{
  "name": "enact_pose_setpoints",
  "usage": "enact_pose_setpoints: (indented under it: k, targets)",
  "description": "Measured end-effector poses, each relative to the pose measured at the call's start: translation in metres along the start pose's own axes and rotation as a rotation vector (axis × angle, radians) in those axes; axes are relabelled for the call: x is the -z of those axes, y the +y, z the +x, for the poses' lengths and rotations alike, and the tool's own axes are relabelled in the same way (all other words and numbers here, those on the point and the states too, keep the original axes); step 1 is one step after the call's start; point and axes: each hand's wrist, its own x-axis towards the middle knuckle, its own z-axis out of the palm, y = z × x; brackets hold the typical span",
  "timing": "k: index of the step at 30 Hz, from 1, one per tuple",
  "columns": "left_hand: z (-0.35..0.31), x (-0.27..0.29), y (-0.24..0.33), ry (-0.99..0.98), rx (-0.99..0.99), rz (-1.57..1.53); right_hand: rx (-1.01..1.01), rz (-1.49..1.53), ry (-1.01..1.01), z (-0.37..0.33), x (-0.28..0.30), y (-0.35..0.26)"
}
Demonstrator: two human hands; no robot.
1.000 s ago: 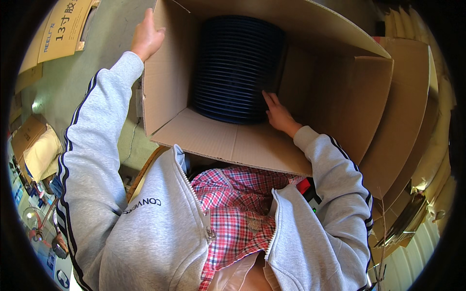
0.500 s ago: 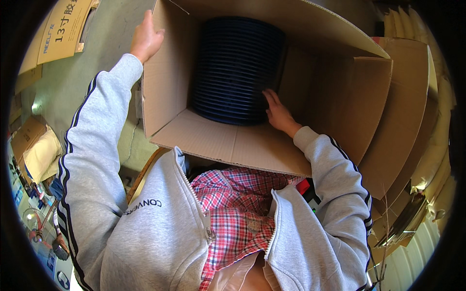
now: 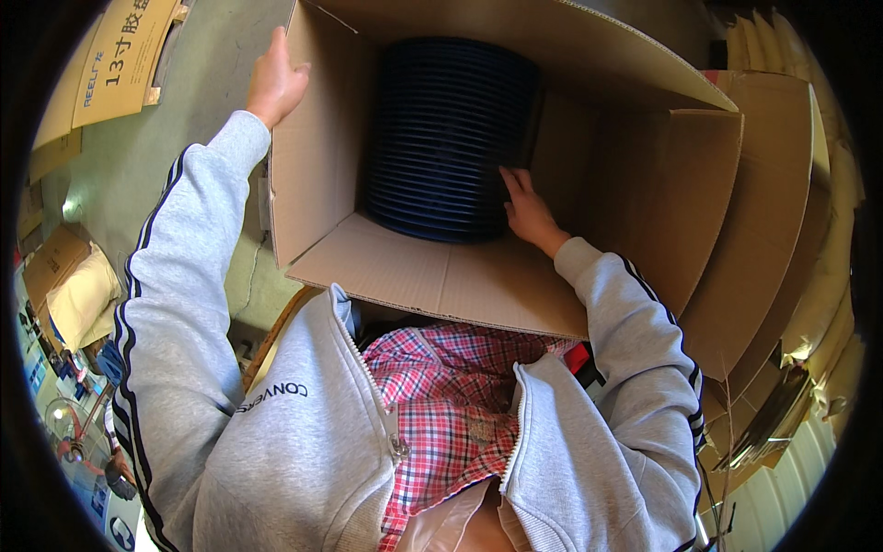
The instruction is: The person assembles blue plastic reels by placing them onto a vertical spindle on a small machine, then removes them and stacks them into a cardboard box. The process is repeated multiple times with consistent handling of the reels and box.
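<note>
A large open cardboard box [image 3: 368,253] lies in front of me with its flaps spread. Inside its left part sits a stack of black discs that look like plastic reels [image 3: 441,138], their rims forming close parallel ridges. My left hand [image 3: 276,83] is closed on the box's left flap near its far corner, the thumb on the inner side. My right hand [image 3: 532,213] reaches into the box over the near flap. Its fingers are stretched out against the right edge of the reel stack, and the lower fingers are partly hidden.
More folded cardboard [image 3: 759,212] stands close on the right, beside pale padded bags [image 3: 819,294]. Flat printed cartons [image 3: 115,64] lie at the far left. A cluttered work surface [image 3: 69,405] is at the left rim, near a cream bag [image 3: 83,294].
The view has shifted slightly, so the reel stack and my left hand appear a little lower. Both hands keep about the same places on the box and reels.
</note>
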Motion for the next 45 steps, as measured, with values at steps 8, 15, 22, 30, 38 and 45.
enact_pose_setpoints:
  k: [8,15,22,30,38,45]
  targets:
    - [0.001,-0.004,-0.005,0.058,-0.072,-0.032,0.092,-0.036,0.115,0.002,-0.010,0.010]
    - [0.002,-0.003,-0.006,0.007,-0.008,-0.027,0.076,0.071,0.114,0.007,-0.008,0.016]
    - [-0.001,0.008,0.011,-0.073,0.071,0.012,0.063,0.023,0.093,0.017,-0.001,0.013]
    - [-0.001,-0.002,-0.003,0.057,-0.064,-0.059,0.057,0.042,0.140,0.019,-0.002,0.014]
    - [0.000,-0.003,-0.005,0.067,-0.080,-0.028,0.077,0.073,0.143,0.025,-0.003,0.024]
    - [-0.001,-0.004,-0.006,0.085,-0.093,-0.007,0.074,0.085,0.214,0.032,0.000,0.020]
